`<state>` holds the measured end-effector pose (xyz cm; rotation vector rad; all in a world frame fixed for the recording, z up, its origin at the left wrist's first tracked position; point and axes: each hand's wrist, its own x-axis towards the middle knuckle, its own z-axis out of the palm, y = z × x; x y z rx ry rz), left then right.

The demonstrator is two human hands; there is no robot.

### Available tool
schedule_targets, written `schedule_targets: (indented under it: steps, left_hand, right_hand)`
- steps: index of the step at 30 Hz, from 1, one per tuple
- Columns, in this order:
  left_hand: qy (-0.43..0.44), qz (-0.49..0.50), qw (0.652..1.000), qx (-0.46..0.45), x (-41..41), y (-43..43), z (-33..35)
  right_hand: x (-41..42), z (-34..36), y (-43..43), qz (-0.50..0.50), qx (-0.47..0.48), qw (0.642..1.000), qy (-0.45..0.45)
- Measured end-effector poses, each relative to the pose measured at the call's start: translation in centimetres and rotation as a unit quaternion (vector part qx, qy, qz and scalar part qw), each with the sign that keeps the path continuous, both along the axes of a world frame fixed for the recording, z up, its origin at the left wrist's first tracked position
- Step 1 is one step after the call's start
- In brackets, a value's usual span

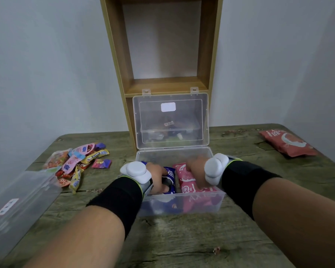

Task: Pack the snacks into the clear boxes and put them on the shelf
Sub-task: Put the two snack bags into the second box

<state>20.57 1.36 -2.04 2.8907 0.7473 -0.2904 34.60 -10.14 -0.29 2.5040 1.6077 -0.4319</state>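
Note:
A clear plastic box [201, 205] stands open on the table in front of me, its lid [170, 120] raised toward the shelf. Inside lie a blue snack packet [170, 176] on the left and a pink snack packet [188, 182] on the right. My left hand [158, 177] reaches into the box and grips the blue packet. My right hand [196, 171] presses down on the pink packet with its fingers curled over it. Both wrists carry white trackers and black bands.
A wooden shelf unit [162, 86] stands behind the box. A pile of small candy packets [77, 165] lies at the left. A second clear box [17, 207] sits at the near left edge. A red snack bag [287, 142] lies at the far right.

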Motion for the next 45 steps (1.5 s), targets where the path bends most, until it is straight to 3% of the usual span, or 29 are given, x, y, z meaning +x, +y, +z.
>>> schedule_targets:
  steps: [4,7,10,14,20,23,27,33,36,39,40,42,45]
  left_hand:
    - [-0.007,-0.003,1.000,0.021,0.3,-0.3,0.4]
    - [-0.099,0.012,0.994,0.042,0.6,-0.1,0.9]
    - [-0.247,0.005,0.968,0.047,2.4,-0.6,1.6]
    - [-0.341,-0.032,0.939,0.019,8.6,-3.3,2.5]
    - [-0.358,-0.070,0.931,-0.009,20.1,-7.4,3.2]
    - [-0.366,-0.070,0.927,-0.031,24.7,-8.4,3.1]
    - [-0.319,-0.063,0.943,-0.068,32.9,-9.7,1.5]
    - [-0.247,-0.077,0.962,-0.083,42.4,-11.3,-1.8]
    - [-0.230,-0.082,0.966,-0.084,44.9,-11.6,-3.5]
    - [-0.238,-0.080,0.964,-0.086,45.5,-11.7,-5.0]
    - [-0.240,-0.071,0.964,-0.094,45.4,-11.6,-5.3]
    - [-0.243,-0.054,0.962,-0.111,44.7,-11.3,-5.6]
    - [-0.221,-0.033,0.968,-0.115,43.2,-10.9,-5.7]
  right_hand:
    - [0.0,-0.9,-0.5,-0.027,0.028,0.999,0.006]
    - [0.2,0.4,-1.2,-0.058,0.139,0.988,0.024]
    - [2.1,1.9,-3.1,-0.126,0.293,0.945,0.073]
    - [6.8,1.7,-7.2,-0.229,0.379,0.892,0.095]
    - [15.3,-0.9,-13.5,-0.358,0.407,0.832,0.116]
    - [18.3,-2.5,-15.8,-0.386,0.410,0.823,0.075]
    - [23.5,-4.4,-17.5,-0.463,0.412,0.783,0.042]
    - [29.8,-5.9,-18.3,-0.481,0.337,0.805,-0.086]
    - [32.7,-6.8,-17.9,-0.499,0.292,0.813,-0.073]
    - [33.8,-8.2,-17.4,-0.404,0.218,0.886,-0.063]
    - [33.8,-8.7,-17.4,-0.383,0.219,0.893,-0.084]
    - [33.2,-8.9,-17.6,-0.400,0.248,0.875,-0.117]
    - [32.0,-8.0,-17.9,-0.384,0.266,0.884,-0.008]
